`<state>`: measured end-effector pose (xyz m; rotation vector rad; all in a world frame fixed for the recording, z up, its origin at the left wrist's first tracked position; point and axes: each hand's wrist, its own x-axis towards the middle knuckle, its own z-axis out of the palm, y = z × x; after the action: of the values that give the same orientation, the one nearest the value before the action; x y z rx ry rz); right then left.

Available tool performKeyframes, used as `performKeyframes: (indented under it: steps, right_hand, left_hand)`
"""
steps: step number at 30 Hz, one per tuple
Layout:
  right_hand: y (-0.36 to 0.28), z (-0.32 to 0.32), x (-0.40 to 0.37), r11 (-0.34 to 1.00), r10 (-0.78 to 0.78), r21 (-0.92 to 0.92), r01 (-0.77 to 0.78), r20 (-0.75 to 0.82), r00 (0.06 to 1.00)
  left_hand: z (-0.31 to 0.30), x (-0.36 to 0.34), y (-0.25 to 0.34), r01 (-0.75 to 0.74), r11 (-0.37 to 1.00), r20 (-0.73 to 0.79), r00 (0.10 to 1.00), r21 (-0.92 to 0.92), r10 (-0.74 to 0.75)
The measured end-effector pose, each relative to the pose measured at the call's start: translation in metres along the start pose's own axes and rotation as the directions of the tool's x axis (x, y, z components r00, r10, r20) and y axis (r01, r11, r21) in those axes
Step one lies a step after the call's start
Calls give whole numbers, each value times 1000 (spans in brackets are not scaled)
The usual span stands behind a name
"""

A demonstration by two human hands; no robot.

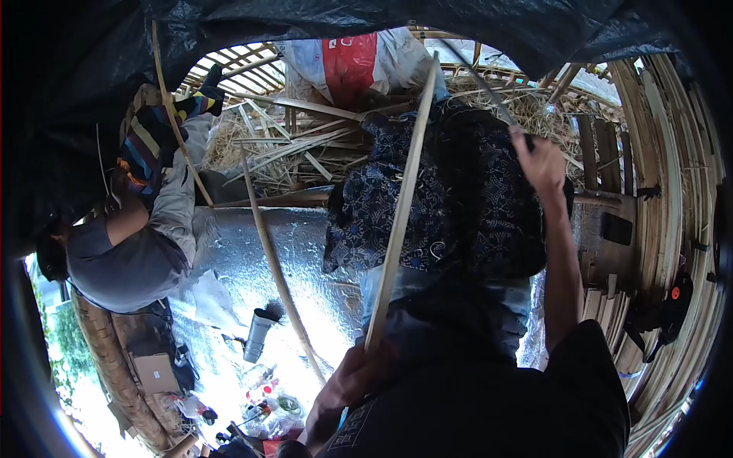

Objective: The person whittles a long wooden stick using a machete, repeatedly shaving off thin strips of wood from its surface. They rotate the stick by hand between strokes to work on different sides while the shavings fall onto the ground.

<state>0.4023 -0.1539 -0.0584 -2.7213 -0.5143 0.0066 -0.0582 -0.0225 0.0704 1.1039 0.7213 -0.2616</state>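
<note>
A long, pale bamboo strip (405, 195) rises from my left hand (359, 374), which is closed around its lower end. The strip crosses in front of my lap and reaches up to the top of the view. Out to the right, my right hand (542, 164) grips the handle of a long narrow knife (489, 93). Its blade points up and left, apart from the strip's lower length. A dark blue patterned cloth (397, 191) covers my legs, with a few thin shavings on it.
A person (130, 259) sits at the left beside an upright thin stick (174, 122). Another strip (271, 252) leans near my left hand. Split bamboo and shavings (294, 145) lie ahead, by a white-and-red sack (351, 69). Stacked slats (672, 191) line the right; a grey cup (260, 334) lies left.
</note>
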Motion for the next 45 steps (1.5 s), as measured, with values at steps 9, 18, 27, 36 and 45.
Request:
performKeyframes:
  steps: [9,18,27,36,45]
  right_hand:
    - [-16,-43,-91,829,-41,559,6,50,998]
    - [-94,-40,-149,694,-676,250,675,-97,731]
    - [-36,-23,-80,922,-374,56,383,-131,918]
    - [-16,-44,-86,915,-35,395,85,-131,991]
    - [-87,-43,-139,694,-638,395,602,-50,768]
  left_hand:
    - [13,70,38,65,986,36,998,-153,-61]
    - [41,75,37,-68,830,-221,949,554,225]
    - [47,35,23,59,795,-285,947,604,146]
    - [5,45,24,181,983,-44,982,-16,-182]
    - [-2,93,29,262,802,389,920,-536,-40]
